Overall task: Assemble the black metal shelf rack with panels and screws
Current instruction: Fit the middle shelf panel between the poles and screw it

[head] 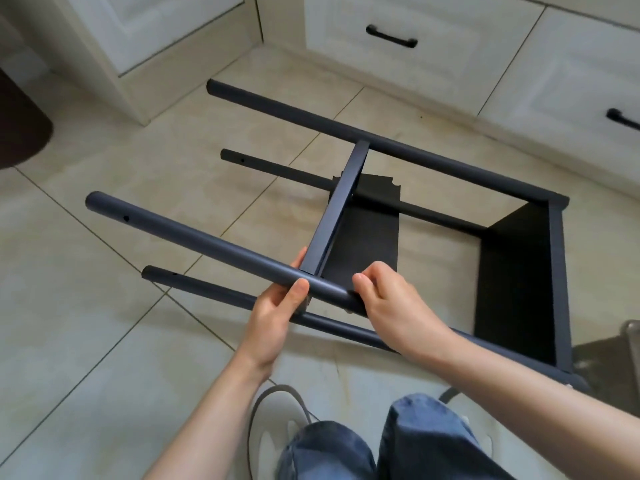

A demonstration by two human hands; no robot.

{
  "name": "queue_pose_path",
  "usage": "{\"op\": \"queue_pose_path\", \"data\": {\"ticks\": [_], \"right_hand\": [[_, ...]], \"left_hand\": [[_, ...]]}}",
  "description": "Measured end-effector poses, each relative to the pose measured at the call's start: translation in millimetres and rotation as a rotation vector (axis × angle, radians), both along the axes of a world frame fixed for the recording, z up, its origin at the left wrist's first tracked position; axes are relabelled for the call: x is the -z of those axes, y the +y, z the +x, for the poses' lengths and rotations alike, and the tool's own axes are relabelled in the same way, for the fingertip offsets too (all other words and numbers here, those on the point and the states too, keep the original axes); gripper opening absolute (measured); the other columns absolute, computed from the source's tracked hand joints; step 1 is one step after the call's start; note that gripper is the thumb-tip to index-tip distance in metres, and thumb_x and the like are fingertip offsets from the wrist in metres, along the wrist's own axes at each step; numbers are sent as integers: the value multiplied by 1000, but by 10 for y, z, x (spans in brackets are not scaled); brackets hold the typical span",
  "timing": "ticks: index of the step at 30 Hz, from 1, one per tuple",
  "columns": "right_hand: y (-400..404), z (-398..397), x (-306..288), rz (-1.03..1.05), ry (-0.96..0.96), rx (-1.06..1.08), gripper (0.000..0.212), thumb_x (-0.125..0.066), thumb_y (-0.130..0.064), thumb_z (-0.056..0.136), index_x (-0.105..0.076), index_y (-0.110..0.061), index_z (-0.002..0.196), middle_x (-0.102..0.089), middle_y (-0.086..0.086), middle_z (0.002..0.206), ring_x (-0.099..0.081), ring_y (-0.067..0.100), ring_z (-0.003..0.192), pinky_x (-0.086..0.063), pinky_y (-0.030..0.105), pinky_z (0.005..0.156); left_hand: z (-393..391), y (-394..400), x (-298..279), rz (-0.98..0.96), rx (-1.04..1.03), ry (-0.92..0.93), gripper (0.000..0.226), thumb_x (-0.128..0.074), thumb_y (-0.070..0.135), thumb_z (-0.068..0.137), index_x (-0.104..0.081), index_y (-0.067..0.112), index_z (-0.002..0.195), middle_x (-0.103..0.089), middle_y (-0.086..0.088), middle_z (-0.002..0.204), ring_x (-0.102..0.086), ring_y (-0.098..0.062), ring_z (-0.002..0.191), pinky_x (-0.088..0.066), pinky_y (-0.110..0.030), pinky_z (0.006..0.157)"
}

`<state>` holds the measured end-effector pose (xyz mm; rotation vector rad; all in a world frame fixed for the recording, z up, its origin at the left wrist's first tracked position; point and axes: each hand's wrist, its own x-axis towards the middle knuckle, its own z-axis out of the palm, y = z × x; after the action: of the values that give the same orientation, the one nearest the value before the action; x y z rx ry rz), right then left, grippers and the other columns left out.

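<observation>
Two drawers (391, 32) beyond rack (346, 202)

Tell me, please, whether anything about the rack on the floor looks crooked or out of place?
The rack lies on its side on the tiled floor, as expected mid-assembly. Both hands hold the near upper tube where the middle panel meets it. Nothing looks bent or damaged.

Rack's near post (214, 244) partly hidden under both hands (391, 306).
</observation>
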<state>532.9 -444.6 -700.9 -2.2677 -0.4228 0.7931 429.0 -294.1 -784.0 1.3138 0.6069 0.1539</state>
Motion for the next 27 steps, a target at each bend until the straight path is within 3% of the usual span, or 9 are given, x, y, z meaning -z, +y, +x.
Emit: {"op": "queue_pose_path", "data": {"ticks": [4,8,11,14,16,19,24,27], "right_hand": [[-23,-18,26,-7,63,-14,28,-37,-38,104,-47,-18,86,-53,-2,80,-45,12,70,-36,27,60],[-69,2,82,-12,129,-30,29,-41,-38,102,-55,-15,92,-56,-1,82,-47,14,71,-39,29,64],[-91,43,114,-13,171,-40,27,-46,-38,100,-59,-18,87,-56,-3,74,-45,8,61,-37,19,54],[-95,109,131,13,207,-59,28,-53,-38,98,-63,-19,79,-54,-11,58,-40,1,45,-30,12,44],[-98,164,130,52,245,-65,28,-58,-37,96,-68,-16,81,-62,-14,58,-45,-1,50,-34,12,52],[-102,286,153,139,319,0,23,-65,-33,93,-72,-14,81,-71,-5,72,-60,4,66,-49,20,68],[-102,415,243,254,442,12,10,-72,-17,89,-77,-9,87,-69,3,70,-61,10,66,-60,24,75],[-71,461,281,241,420,-76,10,-73,-10,88,-77,-9,96,-76,6,81,-68,9,74,-59,22,78]], "left_hand": [[-109,-35,78,-36,0,29,94,-76,73,69,-56,13,139,-72,-4,118,-62,-22,118,-38,-52,115],[-179,-111,125,-102,-3,53,94,-79,69,69,-54,16,142,-65,-3,134,-55,-19,132,-31,-44,120],[-198,-144,121,-110,17,63,90,-81,66,69,-54,20,141,-65,-2,135,-54,-18,133,-32,-39,118],[-199,-143,115,-95,31,41,98,-81,66,69,-52,10,144,-66,-7,134,-54,-22,133,-34,-40,118],[-197,-132,119,-90,26,28,100,-82,68,66,-54,7,141,-68,-7,130,-56,-24,132,-37,-37,117],[-195,-121,129,-70,30,50,93,-82,67,66,-57,13,137,-70,-3,127,-58,-22,130,-40,-28,113],[-187,-99,133,-59,39,82,74,-81,66,68,-65,28,130,-70,0,126,-59,-19,128,-40,-25,111],[-192,-93,122,-40,48,89,88,-81,67,67,-59,15,134,-73,1,118,-62,-19,124,-40,-27,113]]}}
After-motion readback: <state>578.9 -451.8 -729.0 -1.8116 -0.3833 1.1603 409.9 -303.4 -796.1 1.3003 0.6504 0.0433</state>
